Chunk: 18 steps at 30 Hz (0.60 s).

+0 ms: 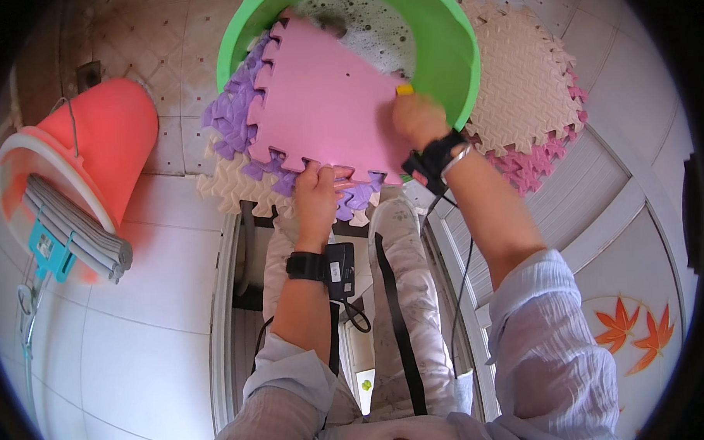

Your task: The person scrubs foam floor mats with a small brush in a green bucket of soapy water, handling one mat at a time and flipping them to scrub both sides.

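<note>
A pink foam puzzle mat [328,97] lies smooth side up, its far part reaching over the green basin [448,54]. My left hand [317,192] grips the mat's near toothed edge. On the mat's right part, my right hand [421,120] is closed around a small yellow thing [404,89]; only its end shows, so I cannot tell its kind. Under the pink mat are a purple foam mat [232,119] and a cream foam mat [230,181], mostly covered. Foamy water [365,25] fills the basin's bottom.
To the right of the basin, cream foam mats [517,74] are stacked over pink ones [530,163]. A coral bucket [117,143] lies tipped at the left, with a grey sponge mop [81,229] by its mouth. A cable [465,294] hangs from my right wrist.
</note>
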Each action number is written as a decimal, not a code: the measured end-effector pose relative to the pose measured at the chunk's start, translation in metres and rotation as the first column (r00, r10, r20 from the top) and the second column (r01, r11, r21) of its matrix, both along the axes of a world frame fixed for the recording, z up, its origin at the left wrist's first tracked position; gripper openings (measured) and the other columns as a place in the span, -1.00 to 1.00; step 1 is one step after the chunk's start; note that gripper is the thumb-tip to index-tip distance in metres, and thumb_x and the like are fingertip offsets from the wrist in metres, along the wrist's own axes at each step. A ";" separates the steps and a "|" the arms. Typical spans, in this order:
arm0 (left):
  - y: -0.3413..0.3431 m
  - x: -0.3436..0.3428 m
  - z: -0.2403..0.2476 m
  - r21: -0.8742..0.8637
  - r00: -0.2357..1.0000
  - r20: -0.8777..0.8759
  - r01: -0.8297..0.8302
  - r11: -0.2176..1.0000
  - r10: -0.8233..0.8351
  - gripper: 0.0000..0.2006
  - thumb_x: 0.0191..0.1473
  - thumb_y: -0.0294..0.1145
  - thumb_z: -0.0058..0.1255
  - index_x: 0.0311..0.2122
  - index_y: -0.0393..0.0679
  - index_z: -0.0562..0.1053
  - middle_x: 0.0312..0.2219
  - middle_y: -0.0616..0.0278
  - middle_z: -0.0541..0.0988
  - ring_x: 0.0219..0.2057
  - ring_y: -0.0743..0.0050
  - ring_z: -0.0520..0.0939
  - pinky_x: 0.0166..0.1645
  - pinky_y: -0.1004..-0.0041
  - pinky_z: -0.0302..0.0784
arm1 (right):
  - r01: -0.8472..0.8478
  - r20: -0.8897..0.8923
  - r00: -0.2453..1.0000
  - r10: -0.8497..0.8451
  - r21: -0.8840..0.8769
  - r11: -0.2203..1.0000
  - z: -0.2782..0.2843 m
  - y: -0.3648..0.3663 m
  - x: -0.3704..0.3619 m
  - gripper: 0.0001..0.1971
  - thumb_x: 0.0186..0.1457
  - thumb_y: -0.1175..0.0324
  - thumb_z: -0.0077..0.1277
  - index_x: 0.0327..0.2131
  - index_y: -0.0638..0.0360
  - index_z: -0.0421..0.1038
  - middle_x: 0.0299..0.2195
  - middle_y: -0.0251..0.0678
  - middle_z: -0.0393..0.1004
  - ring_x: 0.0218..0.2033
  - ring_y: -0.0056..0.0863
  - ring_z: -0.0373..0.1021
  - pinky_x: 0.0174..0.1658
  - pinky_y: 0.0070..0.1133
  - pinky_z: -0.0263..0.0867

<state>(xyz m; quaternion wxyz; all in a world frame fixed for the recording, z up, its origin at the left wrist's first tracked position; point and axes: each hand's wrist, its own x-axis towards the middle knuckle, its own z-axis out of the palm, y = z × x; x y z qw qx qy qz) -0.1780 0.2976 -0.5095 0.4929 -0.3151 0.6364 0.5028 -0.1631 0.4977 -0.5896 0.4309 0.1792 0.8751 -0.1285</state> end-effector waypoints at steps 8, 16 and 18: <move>0.004 -0.004 -0.005 0.010 0.999 0.008 0.039 0.999 -0.039 -0.79 0.12 -0.35 -0.33 -0.31 -0.25 0.33 -0.36 0.09 0.57 -0.46 0.40 0.62 -0.44 0.60 0.36 | 0.235 -0.261 0.914 -0.310 -0.282 0.930 -0.060 0.020 -0.064 -0.57 0.03 0.38 -0.24 0.04 0.09 0.17 -0.32 0.03 0.45 -0.32 -0.01 0.40 -0.21 -0.29 0.31; 0.001 -0.006 0.003 -0.039 0.997 0.066 0.039 0.998 -0.037 -0.79 0.12 -0.35 -0.33 -0.35 -0.25 0.33 -0.35 0.09 0.57 -0.44 0.43 0.61 -0.43 0.59 0.36 | 0.301 -0.114 0.930 -0.350 -0.313 0.901 0.069 -0.036 0.043 -0.53 0.02 0.36 -0.20 0.07 0.12 0.16 -0.60 -0.05 0.42 -0.59 -0.09 0.38 -0.51 -0.23 0.28; 0.002 -0.001 0.001 -0.052 0.998 0.055 0.046 0.998 -0.043 -0.78 0.12 -0.34 -0.33 -0.35 -0.25 0.33 -0.35 0.09 0.57 -0.44 0.43 0.61 -0.42 0.59 0.37 | 0.237 -0.189 0.924 -0.333 -0.401 0.885 0.093 -0.059 0.048 -0.40 -0.14 0.46 -0.11 0.09 0.23 0.12 -0.60 -0.05 0.40 -0.58 -0.12 0.38 -0.52 -0.28 0.30</move>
